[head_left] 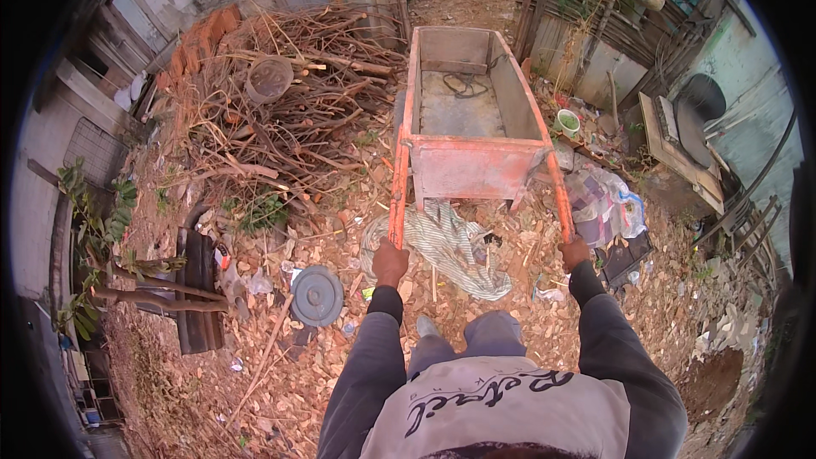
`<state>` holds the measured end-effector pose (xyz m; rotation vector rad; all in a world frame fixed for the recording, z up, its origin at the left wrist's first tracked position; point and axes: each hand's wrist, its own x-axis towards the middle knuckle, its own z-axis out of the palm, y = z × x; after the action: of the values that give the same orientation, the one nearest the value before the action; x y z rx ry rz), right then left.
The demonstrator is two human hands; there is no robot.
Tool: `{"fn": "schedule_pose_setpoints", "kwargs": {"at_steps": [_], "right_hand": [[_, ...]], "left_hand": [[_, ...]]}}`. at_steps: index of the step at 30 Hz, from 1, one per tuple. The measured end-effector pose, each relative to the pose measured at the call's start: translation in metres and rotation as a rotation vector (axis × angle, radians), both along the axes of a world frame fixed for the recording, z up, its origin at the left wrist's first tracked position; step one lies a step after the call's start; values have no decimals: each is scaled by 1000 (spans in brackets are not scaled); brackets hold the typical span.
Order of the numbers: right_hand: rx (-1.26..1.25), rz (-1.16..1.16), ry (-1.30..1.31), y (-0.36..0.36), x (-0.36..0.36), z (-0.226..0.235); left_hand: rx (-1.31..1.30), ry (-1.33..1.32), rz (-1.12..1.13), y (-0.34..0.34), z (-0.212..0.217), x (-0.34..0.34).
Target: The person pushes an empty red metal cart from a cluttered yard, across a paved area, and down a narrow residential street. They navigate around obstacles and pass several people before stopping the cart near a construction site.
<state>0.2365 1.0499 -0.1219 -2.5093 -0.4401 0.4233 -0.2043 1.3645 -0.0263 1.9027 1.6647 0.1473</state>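
Observation:
In front of me stands an orange cart (476, 172) with a deep box body and two long handles. My left hand (390, 264) is wrapped round the end of its left handle (398, 195). Round the right handle (561, 198) closes my right hand (575, 253). Inside the box lies a dark loop of rope or cord (465, 83) on the bare, worn bottom. A striped cloth (446, 246) is spread on the ground between the handles, partly under the cart's near end.
A big heap of sticks (331, 110) with a round basket (269, 79) on it rises at left. Nearer are a grey round lid (317, 296) and a dark corrugated sheet (201, 289). At right sit a white bucket (567, 122), a plaid cloth (591, 200) and leaning boards (680, 149).

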Motion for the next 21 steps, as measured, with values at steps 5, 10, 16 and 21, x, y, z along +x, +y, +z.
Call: {"fn": "schedule_pose_setpoints", "kwargs": {"at_steps": [5, 10, 16, 21], "right_hand": [[-50, 57, 45, 145, -16, 46], [-173, 129, -17, 206, 64, 62], [-158, -10, 11, 268, 185, 27], [-262, 133, -29, 359, 227, 51]], "left_hand": [[-4, 63, 11, 126, 17, 12], [31, 1, -20, 191, 19, 88], [-39, -17, -79, 285, 32, 185], [-28, 15, -53, 363, 32, 260]]}}
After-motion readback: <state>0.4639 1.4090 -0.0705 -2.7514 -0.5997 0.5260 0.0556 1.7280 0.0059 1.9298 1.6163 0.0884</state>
